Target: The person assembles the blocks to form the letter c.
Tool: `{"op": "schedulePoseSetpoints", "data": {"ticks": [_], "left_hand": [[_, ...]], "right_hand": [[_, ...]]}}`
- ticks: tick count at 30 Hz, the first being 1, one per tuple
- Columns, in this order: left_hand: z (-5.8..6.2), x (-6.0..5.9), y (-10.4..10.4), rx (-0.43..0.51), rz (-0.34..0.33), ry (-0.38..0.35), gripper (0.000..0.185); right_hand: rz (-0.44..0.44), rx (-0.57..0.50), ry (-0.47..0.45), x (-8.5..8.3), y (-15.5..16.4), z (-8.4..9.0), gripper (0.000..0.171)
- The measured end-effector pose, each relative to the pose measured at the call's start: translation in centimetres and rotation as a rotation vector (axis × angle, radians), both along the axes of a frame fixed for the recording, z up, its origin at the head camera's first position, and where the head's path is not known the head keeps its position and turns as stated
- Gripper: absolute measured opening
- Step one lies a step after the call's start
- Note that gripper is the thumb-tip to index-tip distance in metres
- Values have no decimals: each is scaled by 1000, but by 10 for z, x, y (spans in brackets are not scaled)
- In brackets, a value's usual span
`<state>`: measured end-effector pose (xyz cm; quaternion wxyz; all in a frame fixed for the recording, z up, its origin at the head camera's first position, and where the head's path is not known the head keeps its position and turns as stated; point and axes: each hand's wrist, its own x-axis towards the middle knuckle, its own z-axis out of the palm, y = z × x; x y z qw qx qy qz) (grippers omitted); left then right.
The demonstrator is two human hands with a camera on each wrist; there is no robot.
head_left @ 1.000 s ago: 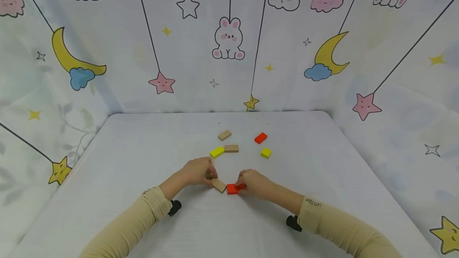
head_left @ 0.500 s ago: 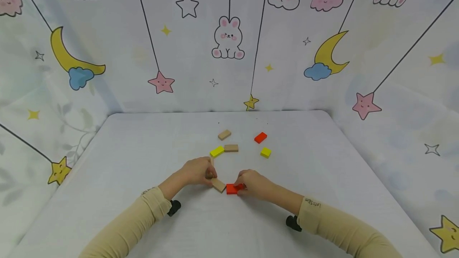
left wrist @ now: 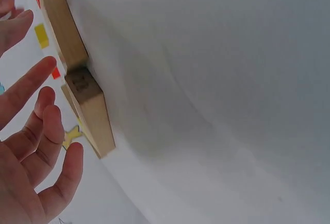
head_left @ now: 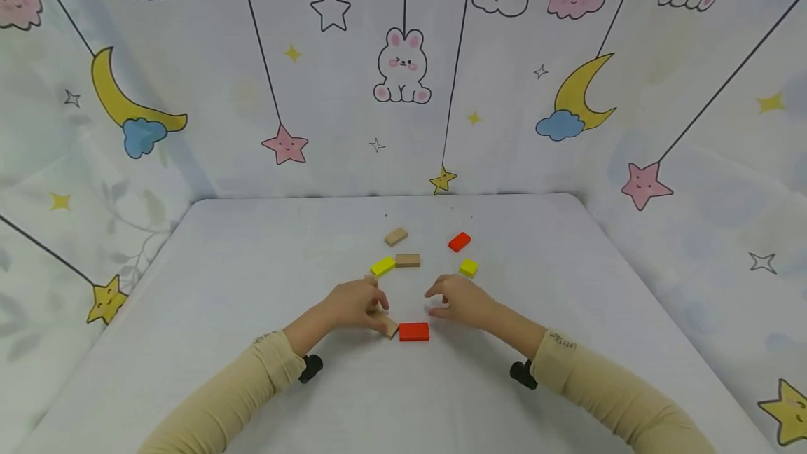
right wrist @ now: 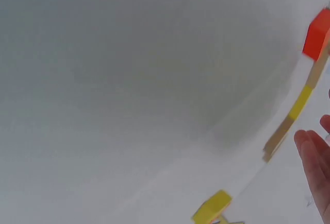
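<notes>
My left hand [head_left: 354,304] hovers at the near-left wooden block [head_left: 391,328], its fingers loosely bent and spread. In the left wrist view those fingers stand beside two wooden blocks lying end to end, a front block [left wrist: 64,26] and a second block [left wrist: 92,110], with nothing pinched between them. A flat red block [head_left: 414,331] lies at the right end of the wooden one. My right hand [head_left: 465,302] is raised to the right of the red block, thumb and fingers apart and holding nothing. In the right wrist view its fingertips [right wrist: 307,141] show at the right edge.
Farther back, a yellow block [head_left: 382,266] lies against a wooden block [head_left: 408,260]. Another wooden block [head_left: 396,237] lies behind them. A red block [head_left: 459,242] and a small yellow block [head_left: 468,267] lie to the right. A patterned cloth backdrop surrounds the white table [head_left: 265,230].
My right hand has let go of the near red block and moved up and right; the block stays in place. My left hand's fingers have loosened from the wooden blocks.
</notes>
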<state>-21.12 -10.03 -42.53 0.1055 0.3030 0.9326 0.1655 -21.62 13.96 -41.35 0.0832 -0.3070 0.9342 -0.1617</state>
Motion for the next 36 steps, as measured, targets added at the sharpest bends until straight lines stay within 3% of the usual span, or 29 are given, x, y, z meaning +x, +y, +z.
{"op": "schedulePoseSetpoints", "data": {"ticks": [8,13,18,31,36], "left_hand": [[-6,3,22,-21,-79,18,28],[-8,5,30,-58,-92,21,27],[-5,6,35,-88,-86,10,26],[-5,8,36,-112,-106,40,23],[-3,9,37,-111,-99,24,23]], "right_hand": [[-82,53,159,-31,22,-2,34],[-205,77,175,-55,33,-8,40],[-232,115,219,-75,37,-14,33],[-341,222,10,-111,38,-23,42],[-366,194,-60,-115,36,-23,39]]}}
